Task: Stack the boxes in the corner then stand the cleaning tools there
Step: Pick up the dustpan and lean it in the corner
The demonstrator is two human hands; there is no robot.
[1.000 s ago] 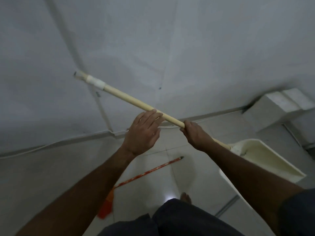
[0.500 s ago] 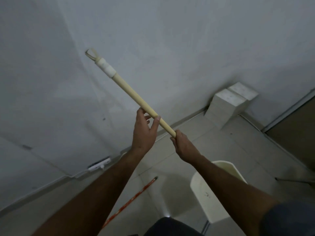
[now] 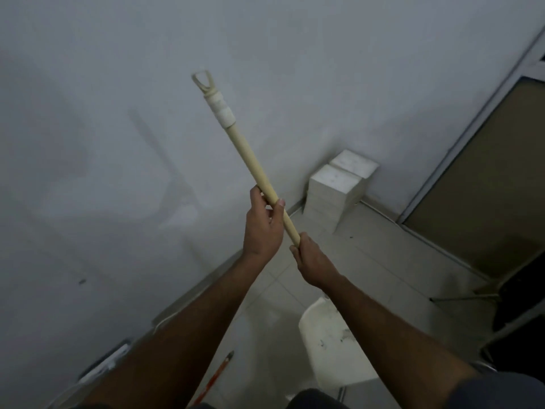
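I hold a long-handled cream dustpan by its pale handle point(image 3: 244, 154), which points up and to the left with a hanging loop at its top. My left hand point(image 3: 261, 228) grips the handle higher up, thumb over it. Just below, my right hand point(image 3: 312, 261) grips the same handle. The cream pan point(image 3: 333, 346) hangs low near the floor, below my right forearm. Two stacks of white boxes point(image 3: 336, 187) stand side by side in the corner where the wall meets the door frame, beyond my hands to the right.
An orange-red broom handle point(image 3: 216, 376) lies on the tiled floor between my arms. A door with a metal frame point(image 3: 477, 184) fills the right side. A thin metal rod point(image 3: 466, 297) lies on the floor at right. A white socket strip point(image 3: 103, 364) sits low on the wall.
The view has swung right, bringing the corner boxes nearer the middle. The handle has tipped up more steeply, and both hands have stayed on it.
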